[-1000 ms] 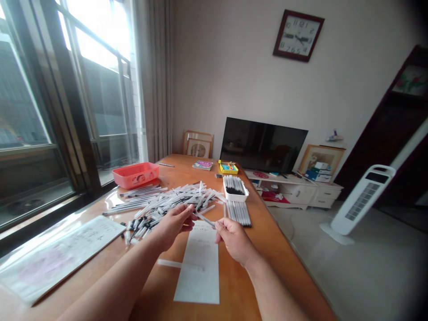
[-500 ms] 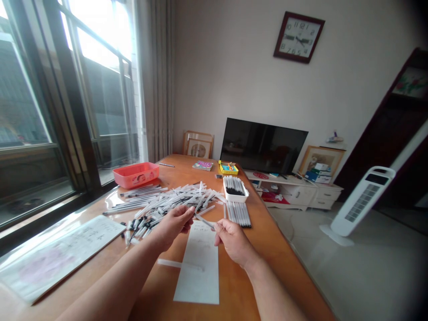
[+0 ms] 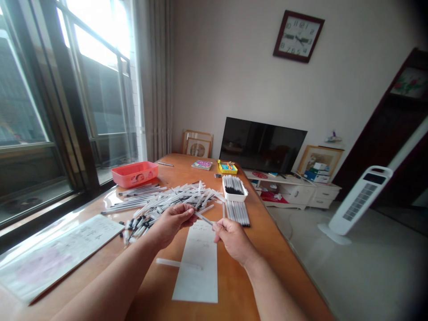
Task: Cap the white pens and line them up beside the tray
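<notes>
Both my hands meet above a wooden table [image 3: 261, 249]. My right hand [image 3: 233, 240] is closed in a fist round one end of a thin white pen [image 3: 204, 219]. My left hand [image 3: 174, 221] pinches the pen's other end with fingers pressed together. Just behind my hands lies a big loose heap of white and black pens [image 3: 170, 199]. Under my hands a white paper strip [image 3: 198, 262] lies on the table, with one clear pen tube [image 3: 179, 264] across its left edge.
A white tray of pens [image 3: 234, 187] stands behind a neat row of pens [image 3: 237, 211]. A red tray [image 3: 134, 173] sits by the window. A printed sheet [image 3: 56, 254] lies at the left. A television, cabinet, tower fan [image 3: 359, 198] and clock are beyond.
My hands have stayed almost in place, drawing slightly closer together on the pen. The view has shifted a little.
</notes>
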### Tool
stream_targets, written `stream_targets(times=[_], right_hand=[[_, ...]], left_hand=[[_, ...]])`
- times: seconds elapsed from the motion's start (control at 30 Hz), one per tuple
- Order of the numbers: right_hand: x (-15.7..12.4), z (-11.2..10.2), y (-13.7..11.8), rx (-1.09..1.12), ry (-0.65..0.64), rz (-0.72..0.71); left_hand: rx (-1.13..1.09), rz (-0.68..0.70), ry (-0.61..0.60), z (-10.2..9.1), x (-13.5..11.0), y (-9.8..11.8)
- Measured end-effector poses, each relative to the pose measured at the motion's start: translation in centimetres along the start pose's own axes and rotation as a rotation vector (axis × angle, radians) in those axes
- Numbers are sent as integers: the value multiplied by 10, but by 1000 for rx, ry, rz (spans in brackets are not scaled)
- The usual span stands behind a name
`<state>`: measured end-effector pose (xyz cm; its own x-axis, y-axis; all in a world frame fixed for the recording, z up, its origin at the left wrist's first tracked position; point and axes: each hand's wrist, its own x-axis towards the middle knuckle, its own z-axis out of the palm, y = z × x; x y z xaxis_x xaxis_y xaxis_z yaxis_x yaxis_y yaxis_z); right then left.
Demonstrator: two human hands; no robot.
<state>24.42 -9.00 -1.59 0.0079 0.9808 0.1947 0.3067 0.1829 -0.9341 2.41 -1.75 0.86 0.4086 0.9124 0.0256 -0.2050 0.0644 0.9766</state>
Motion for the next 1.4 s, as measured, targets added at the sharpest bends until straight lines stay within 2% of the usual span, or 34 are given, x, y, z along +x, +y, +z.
stream_targets(times=[0.1, 0.27, 0.5, 0.67, 0.83, 0.97, 1.1, 1.4], right_hand=[[-1, 1, -1, -8, 5, 2], [-3, 4, -7, -16, -27, -7], [-8, 4, -18, 149, -113, 102], [-4, 5, -14, 193, -52, 46], [-3, 3, -11, 110, -18, -5], [-7, 1, -16, 146, -84, 91], [-9, 4, -18, 174, -93, 148], [-2, 6, -11, 166, 6, 5]], left_hand=[[-35, -23, 2, 0, 0, 0], [60, -2, 56, 0, 2, -6], [45, 42, 10, 1, 1, -2], [57, 31, 59, -2, 3, -4], [38, 49, 33, -2, 2, -5], [79, 95, 31, 1, 0, -1], [148, 119, 33, 3, 0, -1], [128, 112, 58, 1, 1, -2]])
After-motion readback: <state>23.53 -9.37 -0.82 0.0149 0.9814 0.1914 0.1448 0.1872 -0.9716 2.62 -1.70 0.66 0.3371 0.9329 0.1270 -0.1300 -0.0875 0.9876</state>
